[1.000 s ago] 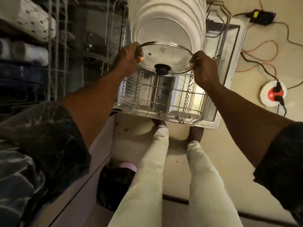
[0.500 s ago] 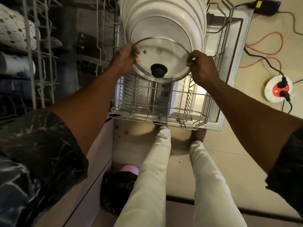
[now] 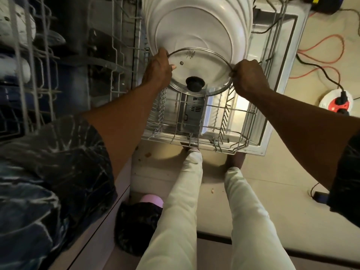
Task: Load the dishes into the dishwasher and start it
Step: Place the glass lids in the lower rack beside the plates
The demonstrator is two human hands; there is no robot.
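Fingers of the left hand and right hand curl round opposite rims of the glass lid. White plates stand just beyond them; wire rack lies beneath.

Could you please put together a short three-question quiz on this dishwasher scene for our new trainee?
1. Multiple choice: what do the left hand and right hand hold between them? A) a frying pan B) a glass lid C) a mug
2. True or false: the lid's black knob faces the person.
3. Fill in the blank: just beyond the lid, in the lower rack, stands a row of white ____.
Key: 1 B; 2 true; 3 plates.
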